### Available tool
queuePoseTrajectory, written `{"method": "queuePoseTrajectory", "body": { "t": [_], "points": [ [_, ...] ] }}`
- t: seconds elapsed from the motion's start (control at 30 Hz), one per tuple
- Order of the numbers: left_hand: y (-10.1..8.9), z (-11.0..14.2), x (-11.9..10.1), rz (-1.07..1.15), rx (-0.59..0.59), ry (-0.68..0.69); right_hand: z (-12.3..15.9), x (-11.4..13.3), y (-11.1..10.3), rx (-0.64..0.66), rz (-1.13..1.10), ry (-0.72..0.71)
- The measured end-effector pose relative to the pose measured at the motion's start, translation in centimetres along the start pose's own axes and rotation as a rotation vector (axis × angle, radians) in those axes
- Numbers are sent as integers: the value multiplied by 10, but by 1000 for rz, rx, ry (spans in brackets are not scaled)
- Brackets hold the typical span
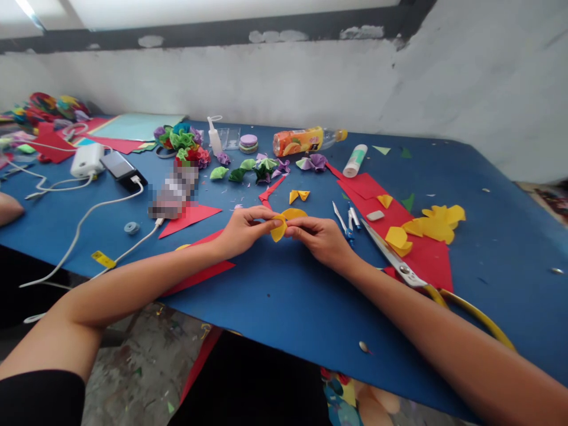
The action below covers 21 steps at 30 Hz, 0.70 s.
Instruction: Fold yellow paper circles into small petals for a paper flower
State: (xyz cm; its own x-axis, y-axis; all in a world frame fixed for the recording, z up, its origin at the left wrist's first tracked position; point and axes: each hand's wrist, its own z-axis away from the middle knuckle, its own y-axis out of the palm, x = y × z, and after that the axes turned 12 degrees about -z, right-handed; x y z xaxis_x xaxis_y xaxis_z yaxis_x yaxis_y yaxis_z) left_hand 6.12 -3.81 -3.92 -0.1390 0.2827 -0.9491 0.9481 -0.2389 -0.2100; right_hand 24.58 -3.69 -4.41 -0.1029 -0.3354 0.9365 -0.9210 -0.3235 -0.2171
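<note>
My left hand [246,229] and my right hand [317,236] meet over the blue table [284,296], both pinching a small yellow paper piece [284,222] that curls between the fingertips. The fingers of both hands are closed on it. Just right of my right hand lie a compass [345,222] and scissors [402,263] with yellow handles. More yellow paper shapes [432,225] rest on a red sheet [399,222] to the right. Two small folded yellow bits [299,194] lie just behind the hands.
Folded paper flowers [186,145] in green, purple and red lie at the back, with a glue bottle [215,137], a glue stick [355,161] and an orange drink bottle [302,141]. A charger [87,160], phone [119,167] and cables are at left. Another person's hand [6,208] shows at the left edge.
</note>
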Motion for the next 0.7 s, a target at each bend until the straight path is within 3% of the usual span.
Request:
{"method": "queuePoseTrajectory", "body": {
  "t": [0.4,0.7],
  "points": [
    [-3,1,-2,-78,122,-52,2,7,2,0,223,-164],
    [-2,-2,8,-161,48,5,4,10,4,-41,209,-170]
  ]
}}
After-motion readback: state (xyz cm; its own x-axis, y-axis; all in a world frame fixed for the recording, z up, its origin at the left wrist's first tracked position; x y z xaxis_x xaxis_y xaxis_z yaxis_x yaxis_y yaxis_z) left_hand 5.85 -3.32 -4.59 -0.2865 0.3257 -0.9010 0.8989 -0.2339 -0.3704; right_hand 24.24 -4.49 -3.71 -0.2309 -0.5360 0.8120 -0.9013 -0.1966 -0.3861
